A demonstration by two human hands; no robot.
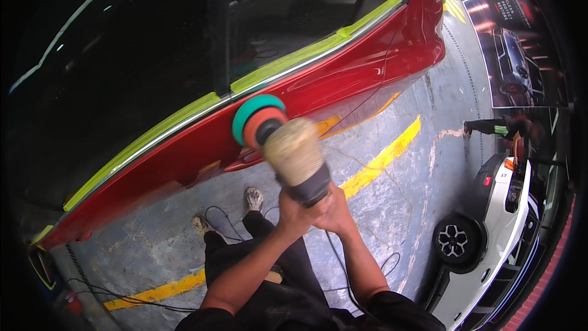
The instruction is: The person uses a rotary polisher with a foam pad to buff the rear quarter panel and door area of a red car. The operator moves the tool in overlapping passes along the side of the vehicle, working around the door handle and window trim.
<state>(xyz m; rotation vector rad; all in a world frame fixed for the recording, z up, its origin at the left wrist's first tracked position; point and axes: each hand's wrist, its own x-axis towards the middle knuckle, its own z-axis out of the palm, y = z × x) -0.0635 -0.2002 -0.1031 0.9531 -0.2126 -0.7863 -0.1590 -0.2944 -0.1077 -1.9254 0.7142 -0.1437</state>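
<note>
Both of my hands grip the rear of an electric polisher (296,154), whose body looks wrapped in tan cord or cloth and is blurred. My left hand (297,214) and my right hand (337,211) sit close together there. At its front, a green foam pad (245,112) on an orange backing (259,124) is at the red car door (197,140), just below the window trim. Whether the pad's face touches the paint is hidden. Yellow-green masking tape (294,66) runs along the chrome window trim (183,131), under dark side windows (138,55).
A black power cord (337,262) hangs below my hands, and more cable (147,304) lies on the grey floor (151,239). Yellow lines (381,156) cross the floor. At right stand a white car (487,266), a person (500,128) and a large banner (514,46).
</note>
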